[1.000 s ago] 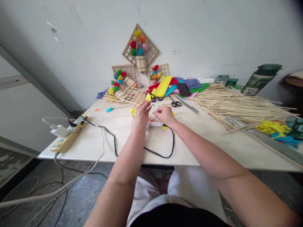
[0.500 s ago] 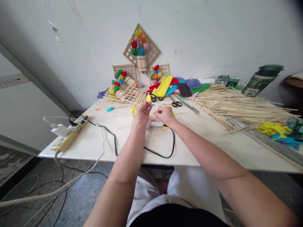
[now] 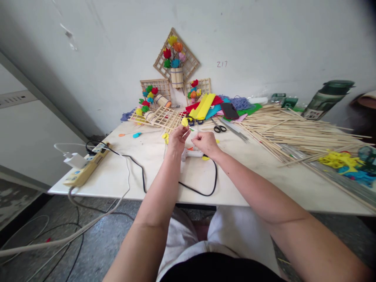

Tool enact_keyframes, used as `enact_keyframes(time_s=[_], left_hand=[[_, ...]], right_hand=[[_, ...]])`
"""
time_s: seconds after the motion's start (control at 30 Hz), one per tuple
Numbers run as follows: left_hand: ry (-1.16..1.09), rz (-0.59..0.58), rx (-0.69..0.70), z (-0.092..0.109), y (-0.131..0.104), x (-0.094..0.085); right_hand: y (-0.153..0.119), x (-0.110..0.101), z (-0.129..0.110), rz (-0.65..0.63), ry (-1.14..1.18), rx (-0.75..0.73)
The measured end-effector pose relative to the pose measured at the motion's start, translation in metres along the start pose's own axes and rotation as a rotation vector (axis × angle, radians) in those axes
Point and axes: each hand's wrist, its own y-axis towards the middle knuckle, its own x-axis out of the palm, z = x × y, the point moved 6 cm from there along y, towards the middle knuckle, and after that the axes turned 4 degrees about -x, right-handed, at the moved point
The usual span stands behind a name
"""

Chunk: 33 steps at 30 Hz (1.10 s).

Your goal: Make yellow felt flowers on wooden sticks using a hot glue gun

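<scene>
My left hand (image 3: 177,140) is closed around the lower part of a small yellow flower (image 3: 185,122), which sticks up above the fingertips. Just to its right, my right hand (image 3: 205,142) is pinched, with a thin strand (image 3: 198,126) rising from its fingertips; where the strand ends is too fine to make out. Beneath the hands a white glue gun (image 3: 192,153) lies on the table, its black cord (image 3: 216,176) looping toward the front edge. Yellow paper pieces (image 3: 165,138) lie beside my left hand.
Lattice panels with flowers (image 3: 176,58) stand by the wall. Folded yellow paper (image 3: 202,106), a phone (image 3: 229,111) and black scissors (image 3: 219,128) lie behind the hands. Wooden sticks (image 3: 293,129) and a bottle (image 3: 328,100) are at right, a power strip (image 3: 85,166) at left.
The view has shifted very slightly. Both hands keep nearly the same place and grip.
</scene>
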Motion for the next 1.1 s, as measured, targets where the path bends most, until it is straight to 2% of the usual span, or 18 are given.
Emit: enact_keyframes(time_s=[0.43,0.73,1.1], left_hand=[[-0.007,0.015,0.102,0.0,-0.005,0.007],[0.023,0.006,0.092,0.0,-0.008,0.01],[0.01,-0.025,0.099,-0.001,-0.006,0.01]], right_hand=[[-0.005,-0.004,-0.013,-0.024,-0.21,-0.016],[-0.009,-0.005,-0.021,-0.055,-0.439,-0.027],[-0.01,-0.004,-0.022,-0.071,-0.513,-0.043]])
